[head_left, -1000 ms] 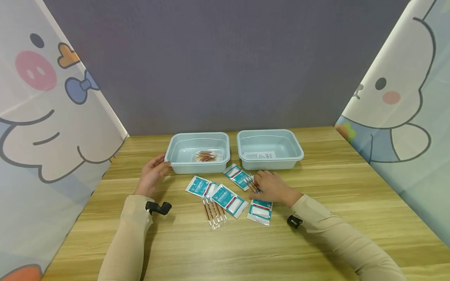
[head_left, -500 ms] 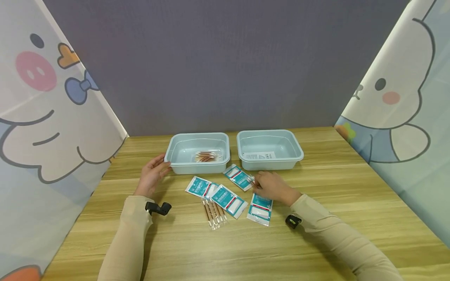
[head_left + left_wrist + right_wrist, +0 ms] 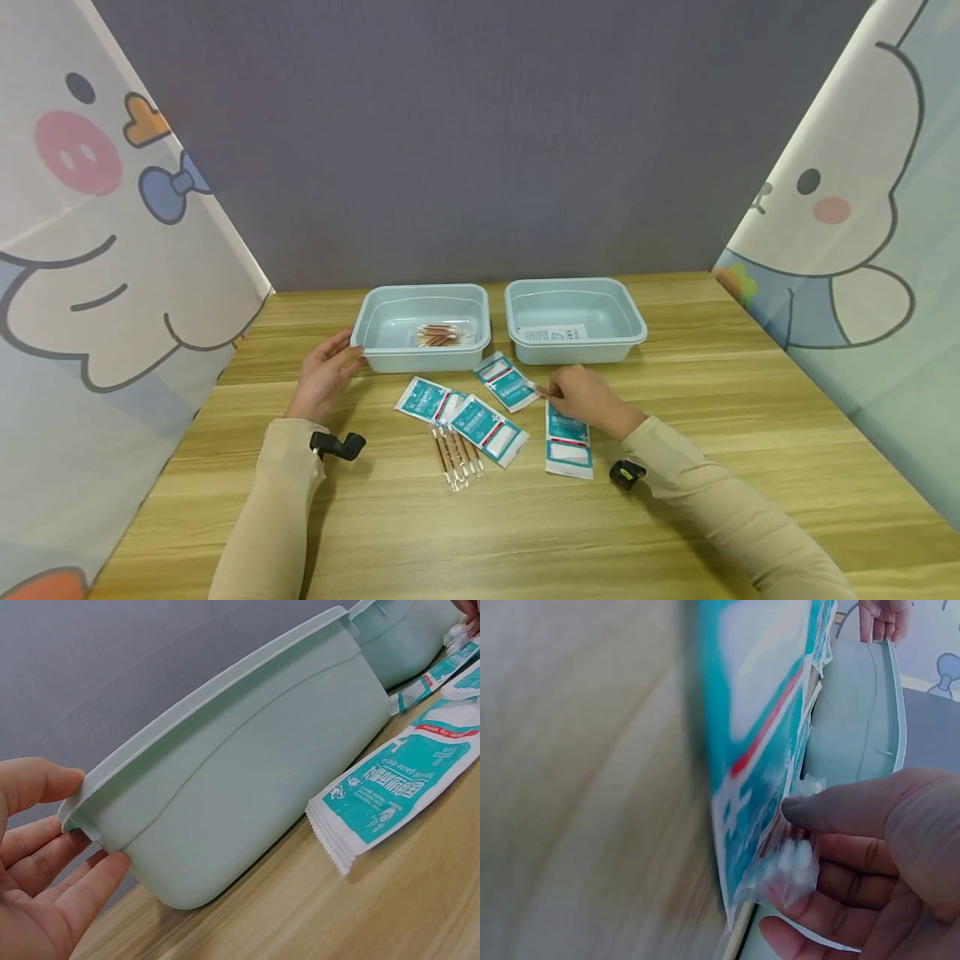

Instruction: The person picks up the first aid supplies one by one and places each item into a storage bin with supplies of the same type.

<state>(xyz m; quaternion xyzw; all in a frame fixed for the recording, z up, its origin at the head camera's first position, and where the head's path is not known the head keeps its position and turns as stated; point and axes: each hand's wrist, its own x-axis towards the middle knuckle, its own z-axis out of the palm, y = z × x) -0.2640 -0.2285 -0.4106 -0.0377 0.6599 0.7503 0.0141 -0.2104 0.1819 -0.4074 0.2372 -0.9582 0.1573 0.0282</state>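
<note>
Across the lower view, a wood-grained tabletop (image 3: 390, 542), streaked yellow-brown. Near its back edge, side by side with a narrow gap, a left tub (image 3: 427, 361) and a right tub (image 3: 577, 354), both pale blue smooth plastic, rectangular with rounded corners and flared rims. In the left tub, toward its right end, a clear film bag of brown-stemmed swabs (image 3: 442, 336). In the right tub, a flat white printed rectangle (image 3: 555, 332); hard to tell whether packet or label.

At the left tub's outer front corner, the left hand (image 3: 324, 383), with thumb on the rim and fingers spread beneath, holding it. Right of the tabletop's middle, the right hand (image 3: 588, 402), with thumb and fingers nearly together on a clear-wrapped swab pack (image 3: 542, 390).

Toward the front edge from the tubs, flat teal-and-white packets: rear packet (image 3: 506, 383), below the gap; left packet (image 3: 423, 398), serrated at one end; middle packet (image 3: 490, 429), across the left one's end; right packet (image 3: 567, 446), upper end hidden under the right hand.

Partly under the middle packet, a second swab pack (image 3: 457, 462), crinkled and shiny. Cotton tips of the pinched pack blurred in the right wrist view, stems mostly covered.
</note>
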